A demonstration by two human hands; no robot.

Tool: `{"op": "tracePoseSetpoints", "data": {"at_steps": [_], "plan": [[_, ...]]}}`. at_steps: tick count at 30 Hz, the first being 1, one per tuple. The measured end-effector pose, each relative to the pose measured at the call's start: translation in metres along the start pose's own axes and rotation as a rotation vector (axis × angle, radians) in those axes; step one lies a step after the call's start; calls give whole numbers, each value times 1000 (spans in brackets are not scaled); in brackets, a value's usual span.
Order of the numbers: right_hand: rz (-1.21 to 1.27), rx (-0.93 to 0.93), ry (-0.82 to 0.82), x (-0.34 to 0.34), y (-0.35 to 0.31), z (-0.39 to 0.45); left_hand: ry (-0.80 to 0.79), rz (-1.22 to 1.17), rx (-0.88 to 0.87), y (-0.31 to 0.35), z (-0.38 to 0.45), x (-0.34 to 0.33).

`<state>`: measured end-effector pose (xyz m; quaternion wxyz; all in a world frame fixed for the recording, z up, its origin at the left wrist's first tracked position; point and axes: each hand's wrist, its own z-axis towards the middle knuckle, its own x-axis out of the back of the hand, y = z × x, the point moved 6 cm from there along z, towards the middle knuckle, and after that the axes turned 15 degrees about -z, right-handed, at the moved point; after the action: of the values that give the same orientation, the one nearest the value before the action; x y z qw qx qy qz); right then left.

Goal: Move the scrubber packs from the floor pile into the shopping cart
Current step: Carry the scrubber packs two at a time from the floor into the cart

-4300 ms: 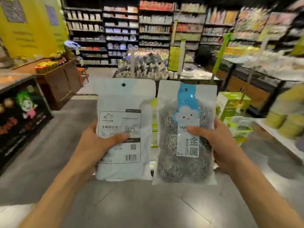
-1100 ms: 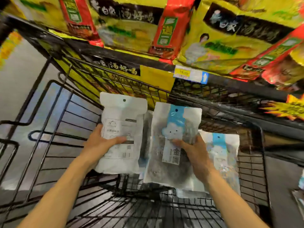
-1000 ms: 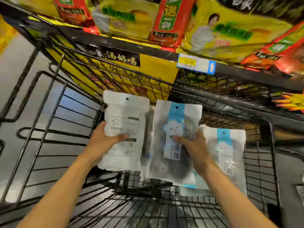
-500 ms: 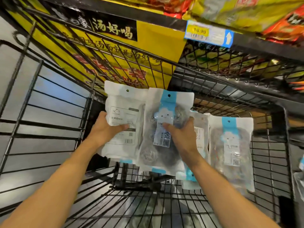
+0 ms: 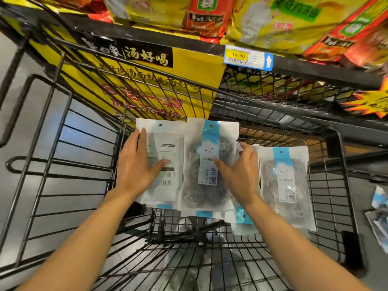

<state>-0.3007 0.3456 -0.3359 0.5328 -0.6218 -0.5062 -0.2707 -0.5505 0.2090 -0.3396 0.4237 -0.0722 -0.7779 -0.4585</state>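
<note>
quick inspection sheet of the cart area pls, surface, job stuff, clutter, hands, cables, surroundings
surface: black wire shopping cart, grey floor showing through it
job's things: white-backed scrubber pack and blue-label scrubber pack side by side in the cart; another pack lies to their right
clutter: more packs on the floor at far right
hands: left hand flat on the white-backed pack; right hand open on the blue-label pack
cables: nothing seen
surroundings: shelf with yellow and red food bags, price tag
</note>
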Motion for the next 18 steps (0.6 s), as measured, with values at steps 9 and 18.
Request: {"op": "tracePoseSetpoints", "data": {"at_steps": [9, 18], "plan": [[-397, 279, 29, 117, -23, -30, -188, 156, -267, 103, -25, 76], [-600, 170, 221, 312, 29, -90, -176, 411, -693, 320, -72, 109]]}}
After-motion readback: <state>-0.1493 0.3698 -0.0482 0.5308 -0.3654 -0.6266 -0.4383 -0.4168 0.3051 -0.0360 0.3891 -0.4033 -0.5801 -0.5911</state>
